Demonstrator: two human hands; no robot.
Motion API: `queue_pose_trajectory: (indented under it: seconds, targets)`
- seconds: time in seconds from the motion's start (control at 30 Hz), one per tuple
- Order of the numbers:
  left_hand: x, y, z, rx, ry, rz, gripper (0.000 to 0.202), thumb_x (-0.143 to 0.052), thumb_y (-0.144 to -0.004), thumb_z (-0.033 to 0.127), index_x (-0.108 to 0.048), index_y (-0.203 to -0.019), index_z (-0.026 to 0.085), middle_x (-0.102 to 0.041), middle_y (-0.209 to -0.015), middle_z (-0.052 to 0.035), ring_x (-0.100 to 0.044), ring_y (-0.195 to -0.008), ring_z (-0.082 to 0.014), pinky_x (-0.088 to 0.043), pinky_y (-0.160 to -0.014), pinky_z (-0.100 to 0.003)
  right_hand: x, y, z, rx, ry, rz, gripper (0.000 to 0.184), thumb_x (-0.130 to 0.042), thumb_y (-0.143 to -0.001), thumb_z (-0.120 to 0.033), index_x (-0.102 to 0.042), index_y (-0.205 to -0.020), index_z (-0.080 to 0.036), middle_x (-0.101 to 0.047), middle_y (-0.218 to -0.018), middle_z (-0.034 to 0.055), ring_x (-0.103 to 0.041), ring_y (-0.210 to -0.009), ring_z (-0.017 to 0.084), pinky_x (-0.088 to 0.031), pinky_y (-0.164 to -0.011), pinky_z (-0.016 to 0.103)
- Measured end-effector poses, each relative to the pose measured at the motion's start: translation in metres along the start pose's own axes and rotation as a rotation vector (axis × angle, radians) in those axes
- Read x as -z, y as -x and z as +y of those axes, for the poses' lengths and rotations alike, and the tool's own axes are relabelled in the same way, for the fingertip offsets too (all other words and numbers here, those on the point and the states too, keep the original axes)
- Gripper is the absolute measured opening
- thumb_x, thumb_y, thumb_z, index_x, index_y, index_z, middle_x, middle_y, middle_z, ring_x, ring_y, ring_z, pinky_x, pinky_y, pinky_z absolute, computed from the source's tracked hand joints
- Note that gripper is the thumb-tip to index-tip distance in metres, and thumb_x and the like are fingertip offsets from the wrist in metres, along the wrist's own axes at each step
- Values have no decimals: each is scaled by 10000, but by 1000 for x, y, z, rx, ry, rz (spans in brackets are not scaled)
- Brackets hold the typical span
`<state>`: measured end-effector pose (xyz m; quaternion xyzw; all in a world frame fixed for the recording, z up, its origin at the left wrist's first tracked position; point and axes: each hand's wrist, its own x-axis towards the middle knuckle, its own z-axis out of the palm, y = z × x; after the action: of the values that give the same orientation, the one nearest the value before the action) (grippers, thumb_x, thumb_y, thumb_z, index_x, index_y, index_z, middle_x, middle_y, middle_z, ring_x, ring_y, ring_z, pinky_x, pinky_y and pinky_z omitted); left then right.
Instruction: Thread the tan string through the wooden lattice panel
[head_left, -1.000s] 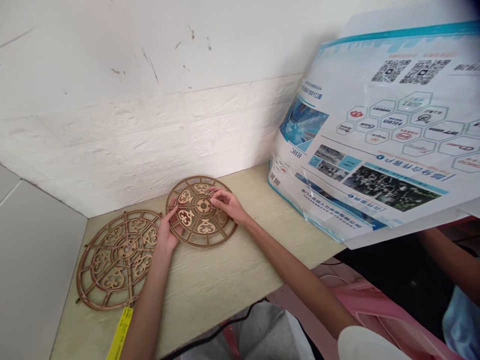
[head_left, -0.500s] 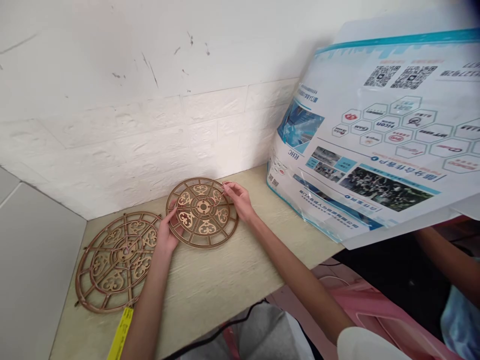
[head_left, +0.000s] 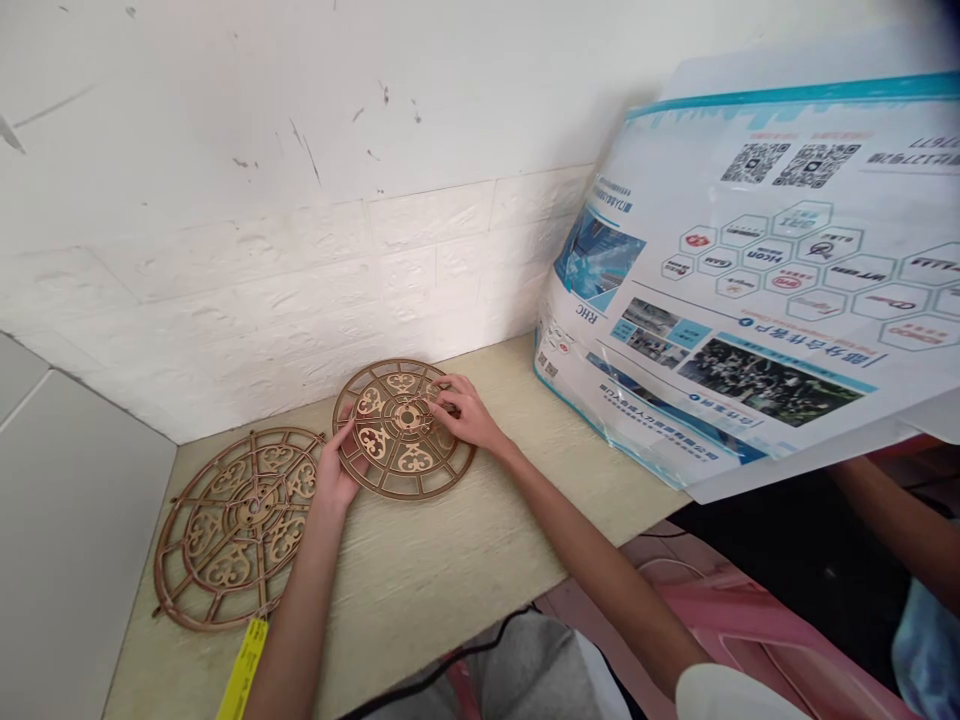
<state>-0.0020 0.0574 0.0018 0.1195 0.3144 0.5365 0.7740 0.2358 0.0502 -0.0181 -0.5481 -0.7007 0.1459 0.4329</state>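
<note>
Laser-cut wooden disc [head_left: 396,468] sits flat on the surface [head_left: 420,570], left hand [head_left: 337,472] with fingers curled around its left rim, right hand [head_left: 466,415] with fingers bunched on its face. Matching disc [head_left: 240,530] lies just beside it

Left hand: the left hand [head_left: 337,468] grips the near left rim of a brown fretwork disc [head_left: 405,460], which sits flat on the bench.
Right hand: the right hand [head_left: 466,415] rests its fingers on the disc's upper right face.
Second disc: a matching disc [head_left: 240,530] lies flat just left of the first, near the bench's back left corner.
Bench: the pale bench [head_left: 420,570] runs along a white brick wall [head_left: 247,300].
Right end: a printed plastic bag [head_left: 750,300] leans against the wall.
Front edge: a yellow strap [head_left: 244,670] hangs over it, below the second disc.
Beyond: another person's forearm [head_left: 900,530] shows lower right.
</note>
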Motion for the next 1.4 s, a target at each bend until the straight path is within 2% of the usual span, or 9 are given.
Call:
queue_pose_trajectory:
  seconds: [0.2, 0.3, 0.4, 0.6, 0.83, 0.9, 1.03, 1.2, 1.4]
  targets:
    - [-3, 2, 0, -5, -4, -5, 413, -504, -901, 68, -600, -1282, 194, -714, -1035, -47, -693, -838, -163, -555, -724, -283, -7, 4, -6, 45, 76, -139, 367, -557, -838, -473, -626, -688, -146, -530, -1324, 53, -411, -1302, 220, -334, -1140, 497]
    - [-2, 2, 0, -14, -4, -8, 450, -511, -891, 63, -582, -1317, 189, -711, -1050, -52, -692, -844, -154, -553, -740, -273, -9, 3, -3, 31, 59, -141, 229, -573, -805, -326, -622, -677, -142, -530, -1323, 48, -411, -1308, 219, -328, -1154, 503]
    - [-2, 2, 0, -15, -10, -1, 464, -516, -883, 58, -581, -1324, 189, -711, -1059, -52, -690, -859, -154, -551, -763, -273, -9, 1, 0, -11, -9, -124, 178, -577, -770, -278, -627, -673, -138, -534, -1310, 62, -432, -1290, 215, -335, -1160, 492]
    - [-4, 3, 0, -5, 6, 7, 373, -490, -911, 67, -628, -1237, 184, -717, -1025, -42, -689, -853, -163, -550, -740, -284, -7, -1, 0, -97, -176, 7, 213, -586, -780, -325, -631, -679, -143, -553, -1292, 62, -468, -1271, 188, -333, -1177, 435]
    - [-2, 2, 1, -4, 2, 11, 337, -505, -904, 65, -651, -1186, 178, -715, -1041, -41, -690, -853, -166, -554, -731, -285, -3, -2, -4, -102, -206, 179, 391, -549, -841, -462, -539, -621, -139, -626, -1101, 66, -539, -1115, 148, -402, -1066, 368]
    - [-1, 2, 1, 3, -4, 15, 351, -507, -901, 64, -650, -1196, 188, -715, -1046, -42, -691, -850, -167, -556, -729, -285, -3, -2, -5, -110, -157, 219, 366, -530, -857, -468, -545, -679, -149, -624, -1080, 68, -539, -1094, 149, -409, -1048, 365]
    - [-1, 2, 0, 3, -21, -4, 369, -514, -898, 65, -642, -1222, 187, -711, -1062, -53, -691, -864, -167, -559, -746, -282, -5, 1, -8, -98, -7, 151, 320, -554, -842, -493, -599, -866, -178, -586, -1159, 74, -494, -1180, 181, -384, -1085, 398]
    - [5, -2, -1, -4, -74, -58, 398, -555, -879, 70, -632, -1243, 211, -693, -1134, -47, -686, -894, -170, -562, -762, -288, -10, 3, -10, -77, 116, 45, 260, -525, -865, -411, -588, -818, -163, -539, -1257, 59, -433, -1269, 203, -336, -1120, 446]
    - [8, -4, -2, -9, -118, -116, 401, -585, -857, 74, -628, -1230, 216, -690, -1130, -55, -683, -892, -169, -560, -774, -282, -11, 3, -8, -80, 145, 83, 287, -497, -881, -432, -592, -864, -161, -531, -1260, 85, -419, -1259, 212, -356, -1106, 444]
